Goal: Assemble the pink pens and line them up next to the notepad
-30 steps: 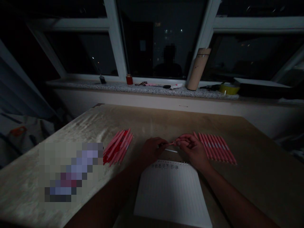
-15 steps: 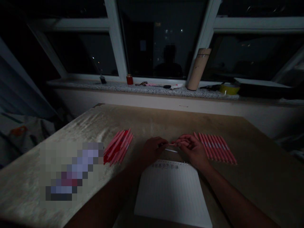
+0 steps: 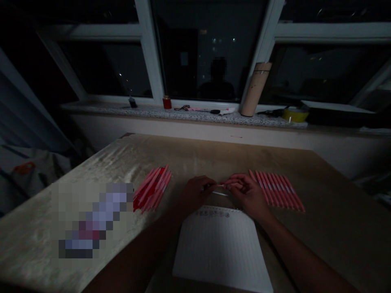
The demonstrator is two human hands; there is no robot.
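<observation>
Both hands meet just beyond the notepad (image 3: 221,248), with a thin pink pen (image 3: 220,185) between them. The fingers of my left hand (image 3: 200,191) are pinched at its left end, where a small dark part shows. At the other end my right hand (image 3: 244,189) is closed round it, hiding most of its length. Under the fingers lies a thin white stick (image 3: 220,193). To the right, several pink pens (image 3: 279,189) lie side by side in a row. Left of my hands is a looser pile of pink pens (image 3: 154,189) on something red.
A blurred-out pale object (image 3: 104,215) lies on the left of the table (image 3: 195,154). Along the windowsill (image 3: 146,110) are a small red jar (image 3: 166,102), a tall brown tube (image 3: 255,89) and a yellow tape roll (image 3: 295,114).
My hands have shifted slightly, and less of the pink pen shows between the fingers now. The pens on both sides and the notepad lie as before.
</observation>
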